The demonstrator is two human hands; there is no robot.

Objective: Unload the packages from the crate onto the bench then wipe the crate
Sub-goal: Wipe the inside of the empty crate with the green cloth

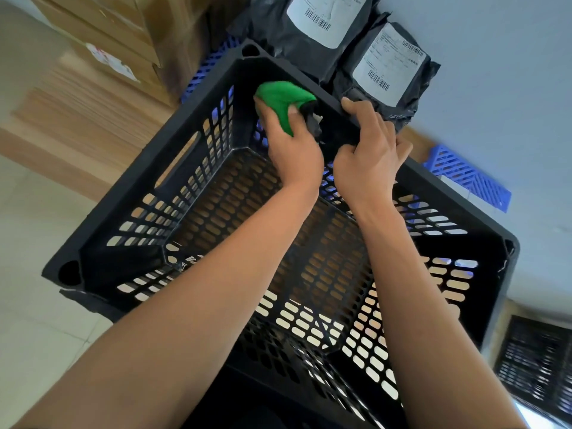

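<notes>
Stacked cardboard boxes are seen to the left of and beyond the black crate, one of them marked with a white and red label. A pale tiled floor is seen below them, left of the crate. The crate itself fills the middle of the view; its walls and floor are pierced with slots, and a handle opening is cut into its left wall. No packages are seen inside it. The left hand is reached into the crate's far left corner, where a green cloth is gripped, the fingers and thumb curled round it, and pressed against the inner face of the far wall. A small dark scrap, which cannot be identified, is seen just right of the cloth. The right hand is placed on the crate's far rim, just right of the left hand; its fingers are curled over the rim, and its thumb is hooked inside the wall. Beyond that rim, two black packages with white barcode labels are laid side by side on the pale worktop, touching or almost touching the crate. A blue slotted crate is partly seen behind the black crate, showing at its far left and right. Another dark slotted crate, blurred, is seen at the lower right.
</notes>
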